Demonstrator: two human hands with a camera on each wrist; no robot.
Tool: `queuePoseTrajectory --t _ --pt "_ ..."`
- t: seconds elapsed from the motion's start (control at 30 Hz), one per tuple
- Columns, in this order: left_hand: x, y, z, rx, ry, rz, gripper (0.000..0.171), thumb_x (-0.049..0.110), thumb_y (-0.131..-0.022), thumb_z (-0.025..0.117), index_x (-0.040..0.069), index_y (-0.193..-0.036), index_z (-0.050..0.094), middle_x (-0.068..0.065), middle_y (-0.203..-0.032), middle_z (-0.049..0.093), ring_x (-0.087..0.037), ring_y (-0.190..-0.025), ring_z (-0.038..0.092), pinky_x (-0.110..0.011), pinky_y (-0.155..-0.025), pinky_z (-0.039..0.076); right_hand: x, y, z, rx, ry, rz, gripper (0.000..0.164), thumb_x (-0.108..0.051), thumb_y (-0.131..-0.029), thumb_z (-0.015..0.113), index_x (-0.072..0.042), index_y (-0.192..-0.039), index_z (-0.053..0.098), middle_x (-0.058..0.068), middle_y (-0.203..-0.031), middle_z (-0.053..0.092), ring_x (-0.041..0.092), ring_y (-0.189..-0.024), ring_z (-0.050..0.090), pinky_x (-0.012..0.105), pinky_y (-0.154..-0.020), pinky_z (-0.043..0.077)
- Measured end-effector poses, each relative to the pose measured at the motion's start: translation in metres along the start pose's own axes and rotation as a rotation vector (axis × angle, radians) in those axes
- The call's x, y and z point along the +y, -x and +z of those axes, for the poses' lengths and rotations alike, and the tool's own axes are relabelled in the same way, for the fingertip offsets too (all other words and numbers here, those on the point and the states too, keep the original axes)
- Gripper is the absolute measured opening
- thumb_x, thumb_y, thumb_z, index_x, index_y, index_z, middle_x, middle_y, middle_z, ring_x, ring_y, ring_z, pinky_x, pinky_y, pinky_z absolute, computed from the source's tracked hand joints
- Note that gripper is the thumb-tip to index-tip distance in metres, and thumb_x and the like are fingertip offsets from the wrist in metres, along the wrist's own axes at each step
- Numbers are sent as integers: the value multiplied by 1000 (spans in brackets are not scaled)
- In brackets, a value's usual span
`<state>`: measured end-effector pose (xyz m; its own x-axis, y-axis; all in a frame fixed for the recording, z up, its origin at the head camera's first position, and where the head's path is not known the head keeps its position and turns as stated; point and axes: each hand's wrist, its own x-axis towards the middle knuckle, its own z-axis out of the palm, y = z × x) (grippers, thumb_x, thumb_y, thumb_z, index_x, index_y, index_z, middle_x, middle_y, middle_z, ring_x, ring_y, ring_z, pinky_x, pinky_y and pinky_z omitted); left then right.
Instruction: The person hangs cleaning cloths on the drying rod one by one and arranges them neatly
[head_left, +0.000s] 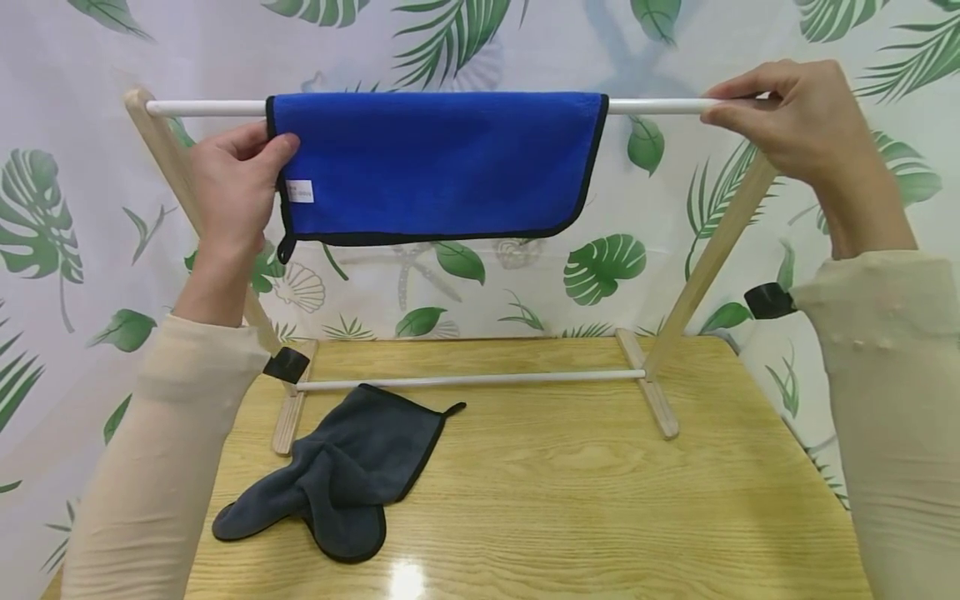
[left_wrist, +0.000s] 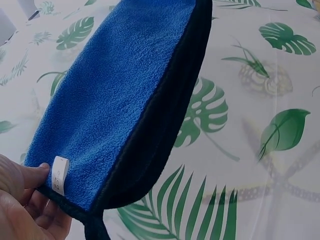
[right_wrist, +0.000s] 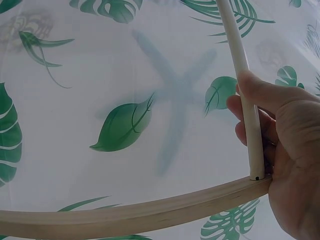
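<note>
A blue towel with black edging hangs folded over the white top rod of a wooden rack. My left hand pinches the towel's left edge just below the rod, thumb in front, close to a small white label. At the towel's lower left corner dangles a black loop. On the right, my right hand grips the rod near its end, with thumb and fingers around it beside the wooden upright.
A dark grey towel lies crumpled on the wooden table, left of centre. The rack's feet stand toward the table's back, joined by a lower white rod. Behind hangs a leaf-patterned curtain.
</note>
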<state>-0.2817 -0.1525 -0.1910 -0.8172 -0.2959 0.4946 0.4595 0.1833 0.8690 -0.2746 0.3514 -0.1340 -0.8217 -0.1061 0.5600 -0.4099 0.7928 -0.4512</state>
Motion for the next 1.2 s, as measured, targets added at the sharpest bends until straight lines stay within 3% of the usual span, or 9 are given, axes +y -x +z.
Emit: queuePoseTrajectory --t 0.2,0.7,1.2 --pt "-1 -3 -15 30 83 -63 23 11 -94 77 4 -116 79 -3 -95 74 -16 -85 68 -24 -86 57 0 0 0 -4 17 13 37 -18 -101 70 7 -127 69 -21 -89 55 9 -79 43 13 -67 39" --pt "3 -9 -43 140 70 -169 25 13 -93 78 6 -118 79 -2 -97 73 -15 -88 69 -28 -94 55 -3 -1 0 -8 20 10 38 -21 -101 70 7 -127 69 -23 -89 56 11 -75 41 16 -64 36" --pt "6 -8 -59 258 -110 -140 28 23 -89 83 13 -115 81 2 -96 74 -8 -84 70 -24 -92 55 -1 -1 1 -9 18 18 39 -21 -101 70 7 -127 68 -22 -89 55 10 -77 42 15 -67 37"
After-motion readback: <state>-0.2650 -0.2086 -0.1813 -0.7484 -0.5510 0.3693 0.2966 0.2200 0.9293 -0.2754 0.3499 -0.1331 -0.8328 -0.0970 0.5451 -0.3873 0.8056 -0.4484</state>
